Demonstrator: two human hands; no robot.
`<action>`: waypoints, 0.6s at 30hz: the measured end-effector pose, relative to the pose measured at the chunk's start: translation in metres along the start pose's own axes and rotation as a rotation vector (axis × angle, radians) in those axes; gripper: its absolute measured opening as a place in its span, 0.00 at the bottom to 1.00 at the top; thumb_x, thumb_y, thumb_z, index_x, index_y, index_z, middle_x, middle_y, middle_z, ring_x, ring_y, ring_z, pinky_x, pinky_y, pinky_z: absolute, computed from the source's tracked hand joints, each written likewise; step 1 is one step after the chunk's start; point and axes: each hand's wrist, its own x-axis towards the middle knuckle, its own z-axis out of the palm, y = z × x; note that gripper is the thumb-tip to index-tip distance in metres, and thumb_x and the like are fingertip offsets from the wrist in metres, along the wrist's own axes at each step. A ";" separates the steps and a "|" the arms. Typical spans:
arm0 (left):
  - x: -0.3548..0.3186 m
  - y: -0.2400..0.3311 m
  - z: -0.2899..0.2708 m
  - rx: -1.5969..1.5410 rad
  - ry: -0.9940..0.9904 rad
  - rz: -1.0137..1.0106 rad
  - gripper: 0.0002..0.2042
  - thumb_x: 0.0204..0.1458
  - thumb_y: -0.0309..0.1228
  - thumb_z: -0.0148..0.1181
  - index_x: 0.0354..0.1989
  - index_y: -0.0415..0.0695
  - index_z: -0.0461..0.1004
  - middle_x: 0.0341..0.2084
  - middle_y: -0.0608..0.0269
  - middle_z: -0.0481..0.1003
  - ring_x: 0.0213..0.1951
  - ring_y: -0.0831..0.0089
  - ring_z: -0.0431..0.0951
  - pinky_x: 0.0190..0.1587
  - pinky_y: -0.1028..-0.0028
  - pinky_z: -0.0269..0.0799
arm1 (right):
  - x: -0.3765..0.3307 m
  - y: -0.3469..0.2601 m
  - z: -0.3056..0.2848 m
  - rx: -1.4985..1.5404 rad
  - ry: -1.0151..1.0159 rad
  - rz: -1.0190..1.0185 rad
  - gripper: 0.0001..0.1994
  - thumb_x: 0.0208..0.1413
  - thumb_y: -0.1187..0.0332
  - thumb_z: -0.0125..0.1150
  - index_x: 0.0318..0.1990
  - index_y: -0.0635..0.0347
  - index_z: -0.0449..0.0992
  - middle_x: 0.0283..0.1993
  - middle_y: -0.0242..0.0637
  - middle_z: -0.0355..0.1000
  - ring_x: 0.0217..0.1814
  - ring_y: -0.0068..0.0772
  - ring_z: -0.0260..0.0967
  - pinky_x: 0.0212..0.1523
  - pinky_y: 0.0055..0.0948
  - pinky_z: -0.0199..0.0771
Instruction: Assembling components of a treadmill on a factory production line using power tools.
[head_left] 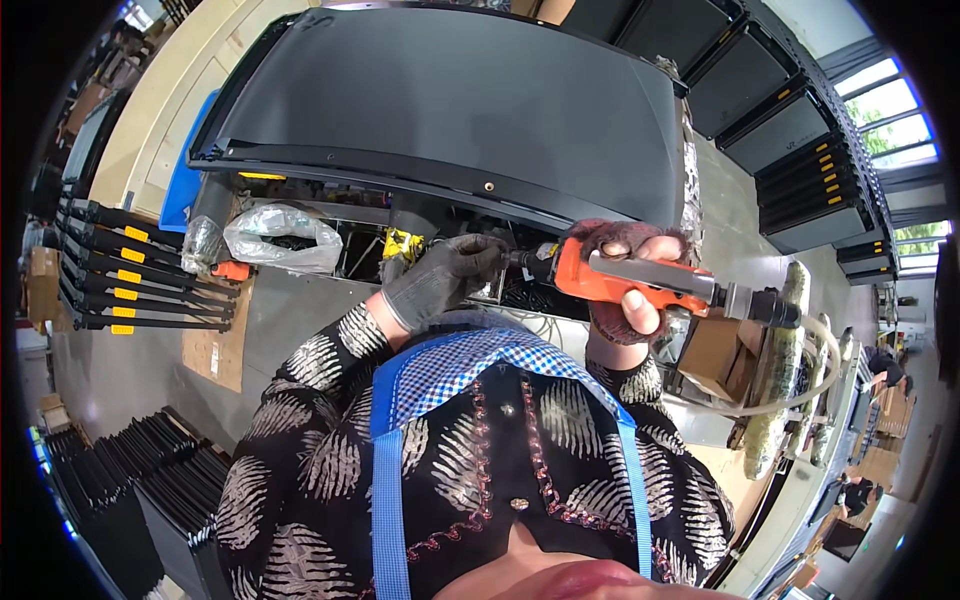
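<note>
A clear plastic bag (285,238) sits left of the gloved left hand (450,278), fingers bunched by the nose of an orange power tool (585,276), their grip unclear; below a dark panel (460,110), the right hand (640,240) clamps the tool, a pale hose (836,362) looping rightward.

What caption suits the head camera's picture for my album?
Right hand gripping an orange power tool, gloved left hand at its tip, beside a dark panel.

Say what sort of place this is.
Probably a factory assembly workshop, judging by the orange handheld power tool, the large dark rectangular panel and the stacked black panels at upper right.
</note>
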 end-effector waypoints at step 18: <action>0.033 -0.038 -0.053 -0.076 0.128 0.301 0.10 0.57 0.32 0.54 0.45 0.45 0.71 0.37 0.67 0.75 0.35 0.82 0.72 0.35 0.83 0.68 | 0.085 0.071 0.030 -0.660 -0.053 0.107 0.11 0.42 0.73 0.63 0.35 0.66 0.71 0.35 0.43 0.75 0.39 0.32 0.74 0.45 0.33 0.74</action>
